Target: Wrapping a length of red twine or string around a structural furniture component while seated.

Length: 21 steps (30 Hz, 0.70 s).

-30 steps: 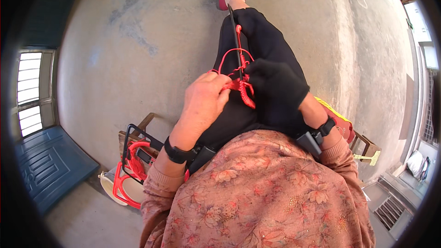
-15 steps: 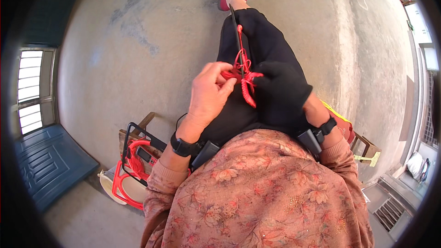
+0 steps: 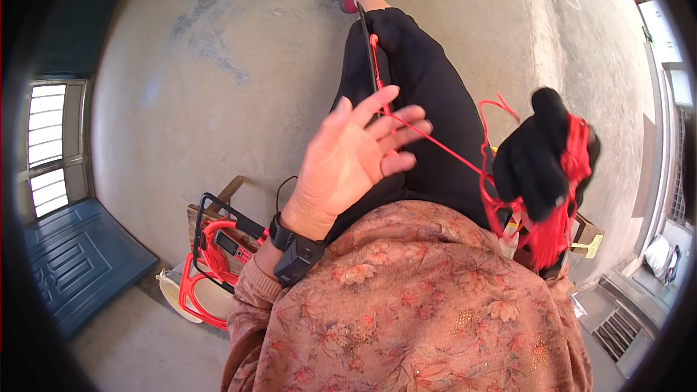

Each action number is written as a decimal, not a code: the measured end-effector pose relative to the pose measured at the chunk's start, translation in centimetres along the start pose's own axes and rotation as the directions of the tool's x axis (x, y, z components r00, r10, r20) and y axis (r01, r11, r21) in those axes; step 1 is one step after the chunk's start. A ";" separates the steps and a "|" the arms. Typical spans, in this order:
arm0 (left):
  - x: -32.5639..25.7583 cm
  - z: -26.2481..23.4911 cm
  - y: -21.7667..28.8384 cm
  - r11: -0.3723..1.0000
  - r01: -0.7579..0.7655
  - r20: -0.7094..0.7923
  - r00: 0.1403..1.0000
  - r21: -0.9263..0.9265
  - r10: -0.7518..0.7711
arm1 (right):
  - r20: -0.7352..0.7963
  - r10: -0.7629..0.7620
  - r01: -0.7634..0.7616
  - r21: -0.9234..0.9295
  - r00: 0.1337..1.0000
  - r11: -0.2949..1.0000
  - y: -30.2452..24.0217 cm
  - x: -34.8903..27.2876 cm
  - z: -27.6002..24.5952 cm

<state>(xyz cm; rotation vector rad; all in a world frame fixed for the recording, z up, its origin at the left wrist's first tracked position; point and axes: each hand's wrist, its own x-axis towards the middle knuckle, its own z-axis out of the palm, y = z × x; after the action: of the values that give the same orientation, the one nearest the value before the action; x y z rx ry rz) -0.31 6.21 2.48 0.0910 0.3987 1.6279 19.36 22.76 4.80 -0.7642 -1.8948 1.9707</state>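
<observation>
from here i see the left hand (image 3: pixel 341 156) splayed, the gloved right hand (image 3: pixel 534 156) clutching red cord (image 3: pixel 549 238), likely light, limp, best gripped by its bundle.

Left grip (image 3: pixel 348 160): has let go of the red cord (image 3: pixel 548 239); palm now turned up, fingers spread.
Right grip (image 3: pixel 537 160): has swung from the lap out to the person's right, blurred, cord now bunched there.
Strand (image 3: pixel 450 152): now runs straight across the thighs toward the right grip.
Loose end (image 3: pixel 496 103): now loops up beside it.
</observation>
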 end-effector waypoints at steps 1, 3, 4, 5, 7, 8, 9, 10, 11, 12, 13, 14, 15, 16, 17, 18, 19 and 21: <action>0.0 -0.7 -0.1 0.989 -0.080 -0.103 0.992 -0.124 0.067 | 0.032 0.043 -0.044 0.021 0.999 0.999 1.3 0.7 1.0; -0.5 -1.3 0.3 0.952 -0.188 -0.277 0.954 -0.242 0.118 | 0.089 0.127 -0.132 0.056 0.988 0.990 1.6 3.3 0.7; -1.1 -1.9 0.7 0.953 -0.185 -0.277 0.954 -0.240 0.115 | 0.119 0.166 -0.176 0.074 0.979 0.982 1.6 3.3 1.3; -1.8 -2.7 1.0 0.958 -0.175 -0.254 0.960 -0.226 0.116 | 0.151 0.204 -0.219 0.091 0.967 0.971 2.0 5.3 2.7; -2.6 -1.7 1.0 0.975 -0.194 -0.435 0.891 -0.104 0.131 | 0.219 0.279 -0.309 0.113 0.935 0.944 2.2 4.7 4.5; -3.2 -2.4 0.9 0.975 -0.195 -0.436 0.890 -0.103 0.132 | 0.254 0.314 -0.353 0.123 0.915 0.928 2.5 4.7 4.5; -4.3 -3.5 1.0 0.990 -0.126 -0.426 0.894 0.061 0.140 | 0.251 0.255 -0.247 -0.063 0.934 0.967 3.2 5.0 5.6; -4.6 -3.6 0.9 0.976 -0.046 -0.409 0.903 0.214 0.133 | 0.247 0.199 -0.136 -0.252 0.948 0.958 3.9 5.4 6.5; -4.8 -3.2 0.2 0.968 -0.046 -0.497 0.852 0.246 0.167 | 0.244 0.202 -0.139 -0.253 0.949 0.957 4.1 5.4 7.1; -5.3 -3.4 -0.1 0.968 -0.048 -0.499 0.850 0.247 0.170 | 0.273 0.238 -0.113 -0.407 0.932 0.906 4.2 5.4 7.7; -5.7 -3.8 -0.3 0.934 0.037 -0.506 0.848 0.355 0.158 | 0.294 0.278 -0.077 -0.550 0.914 0.832 4.2 5.3 8.0; -6.0 -4.0 -0.5 0.882 0.123 -0.514 0.845 0.454 0.147 | 0.295 0.279 -0.076 -0.550 0.914 0.832 4.3 5.3 8.2; -5.9 -3.6 -0.9 0.885 0.104 -0.542 0.820 0.454 0.182 | 0.296 0.244 -0.040 -0.558 0.924 0.829 4.4 5.4 8.3; -6.1 -3.6 -1.0 0.885 0.102 -0.544 0.818 0.455 0.185 | 0.296 0.208 -0.004 -0.567 0.932 0.824 4.5 5.5 8.4; -6.2 -3.6 -1.0 0.879 0.114 -0.548 0.816 0.462 0.182 | 0.299 0.208 -0.003 -0.566 0.931 0.824 4.7 5.5 8.4; -6.3 -3.6 -1.0 0.874 0.125 -0.549 0.816 0.470 0.178 | 0.339 0.203 -0.038 -0.436 0.919 0.899 5.1 5.6 8.0; -6.2 -3.6 -0.9 0.874 0.124 -0.548 0.817 0.470 0.179 | 0.378 0.191 -0.077 -0.297 0.906 0.952 5.6 5.6 7.6; -6.1 -3.4 -0.8 0.847 0.144 -0.547 0.815 0.511 0.192 | 0.427 0.200 -0.231 0.022 0.882 0.973 6.7 6.3 5.4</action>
<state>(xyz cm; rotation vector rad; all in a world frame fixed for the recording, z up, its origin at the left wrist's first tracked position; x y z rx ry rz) 0.09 -0.42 0.16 0.0100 1.3412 1.5012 12.19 21.29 -2.97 -0.5812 -2.0236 2.4991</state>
